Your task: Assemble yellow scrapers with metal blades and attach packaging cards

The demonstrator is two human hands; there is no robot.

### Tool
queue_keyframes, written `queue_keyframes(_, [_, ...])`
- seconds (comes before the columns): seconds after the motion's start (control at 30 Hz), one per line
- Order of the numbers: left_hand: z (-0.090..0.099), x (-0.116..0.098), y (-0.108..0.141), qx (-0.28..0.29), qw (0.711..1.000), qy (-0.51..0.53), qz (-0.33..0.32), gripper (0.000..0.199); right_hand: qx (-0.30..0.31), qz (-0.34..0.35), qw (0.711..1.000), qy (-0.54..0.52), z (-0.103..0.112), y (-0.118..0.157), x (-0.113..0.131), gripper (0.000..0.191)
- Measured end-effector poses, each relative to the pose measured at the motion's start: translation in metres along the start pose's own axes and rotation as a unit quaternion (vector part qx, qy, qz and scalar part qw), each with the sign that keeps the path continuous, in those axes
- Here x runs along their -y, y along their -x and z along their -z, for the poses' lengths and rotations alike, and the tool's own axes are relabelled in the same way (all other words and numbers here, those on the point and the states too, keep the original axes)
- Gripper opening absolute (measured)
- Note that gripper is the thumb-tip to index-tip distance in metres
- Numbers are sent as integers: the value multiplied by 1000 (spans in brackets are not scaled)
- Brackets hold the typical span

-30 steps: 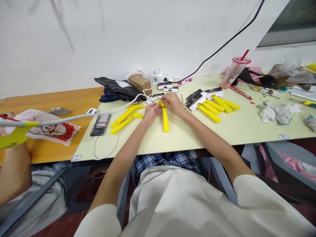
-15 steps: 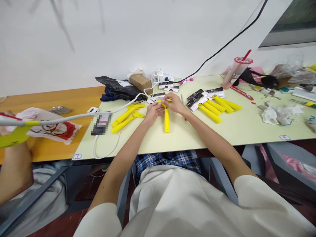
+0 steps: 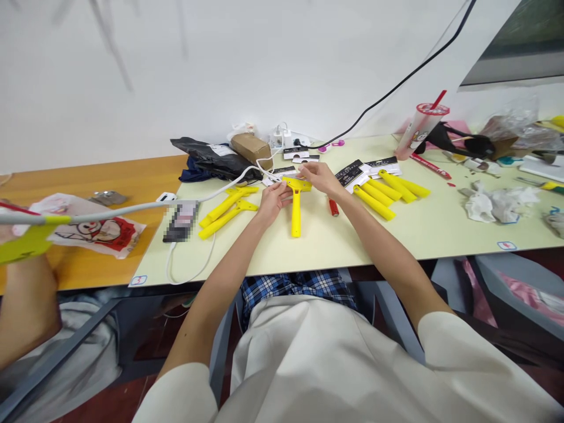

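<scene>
A yellow T-shaped scraper [image 3: 296, 214] is in front of me, its wide head away from me and its handle towards me. My left hand [image 3: 272, 204] is closed on the left end of the head. Just off the head's right end is my right hand [image 3: 321, 178], thumb and fingers pinched together; anything between the fingertips is too small to make out. Below my right wrist lies a red screwdriver handle [image 3: 333, 207]. Two more yellow scrapers [image 3: 224, 218] lie left of my left hand. Several yellow handles [image 3: 375, 201] with black-and-white cards [image 3: 350, 175] are to the right.
A white cable [image 3: 220, 194] runs across the table on the left, past a blurred-out rectangular item [image 3: 180, 221]. Black bag [image 3: 215, 157] and brown box [image 3: 251, 147] sit at the back. A drink cup [image 3: 422, 132] and crumpled tissue [image 3: 480, 202] stand right. Another person's arm [image 3: 29, 294] is at far left.
My right hand has come off the scraper's head and moved right, uncovering the head and the red screwdriver handle. My left hand keeps its hold.
</scene>
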State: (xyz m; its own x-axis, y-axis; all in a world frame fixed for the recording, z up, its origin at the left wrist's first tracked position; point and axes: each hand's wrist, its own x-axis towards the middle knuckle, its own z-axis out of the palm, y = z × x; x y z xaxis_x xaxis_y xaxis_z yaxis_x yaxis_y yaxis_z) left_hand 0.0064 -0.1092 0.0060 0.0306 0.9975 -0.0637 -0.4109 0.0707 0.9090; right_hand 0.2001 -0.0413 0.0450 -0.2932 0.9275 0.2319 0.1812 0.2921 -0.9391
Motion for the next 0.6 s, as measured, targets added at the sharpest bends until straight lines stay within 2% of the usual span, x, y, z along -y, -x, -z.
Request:
queue_keyframes(0.17, [-1, 2, -1, -11, 1000, -8, -13, 25, 93, -127, 983, -96, 12, 16, 10, 29])
queue_keyframes(0.27, [-4, 3, 1, -69, 996, -39, -42, 29, 82, -142, 976, -142, 10, 21, 10, 25])
queue_keyframes(0.37, [-8, 0, 9, -129, 974, -121, -143, 43, 44, -143, 977, -153, 7, 19, 7, 22])
queue_keyframes(0.47, [-11, -5, 20, -84, 945, -228, -217, 50, 15, -130, 981, -143, 6, 16, 3, 16])
queue_keyframes(0.53, [-14, -6, 25, -35, 927, -291, -235, 47, 2, -117, 985, -126, 7, 15, 0, 12])
queue_keyframes(0.6, [-16, -4, 27, -11, 903, -350, -247, 42, -14, -107, 988, -111, 7, 15, -2, 11])
